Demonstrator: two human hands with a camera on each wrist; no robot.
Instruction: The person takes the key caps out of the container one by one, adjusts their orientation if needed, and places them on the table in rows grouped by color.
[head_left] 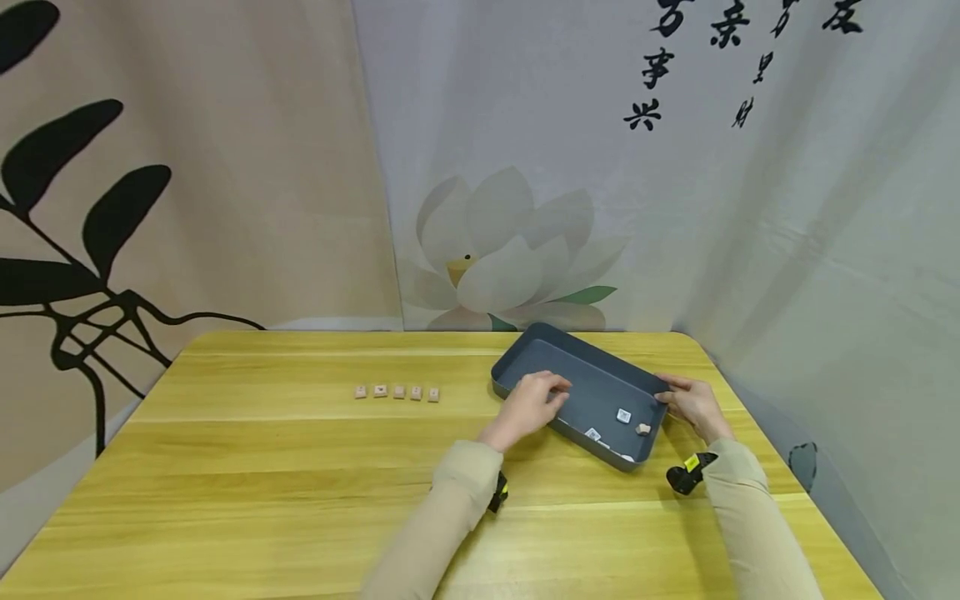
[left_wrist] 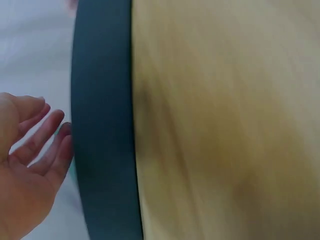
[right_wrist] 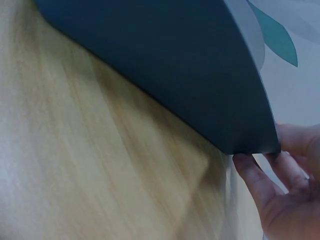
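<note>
A shallow dark blue-grey tray (head_left: 585, 385) lies slantwise on the table. My right hand (head_left: 693, 407) grips its right end; the right wrist view shows the thumb and fingers of that hand (right_wrist: 290, 185) pinching a corner of the tray (right_wrist: 165, 65). My left hand (head_left: 529, 408) hovers over the tray's near left rim with loosely bent fingers and nothing visible between them. Inside the tray, toward its near right end, are several small pieces: a white square one with a dark mark (head_left: 623, 416), a beige one (head_left: 642, 429) and others partly hidden by the near wall.
Left of the tray, several small square blocks (head_left: 399, 392) with dark marks stand in a row on the wooden table (head_left: 300, 483). Printed curtains (head_left: 495, 125) hang behind the table and along its right side. A black wrist device (head_left: 686, 475) sits below my right wrist.
</note>
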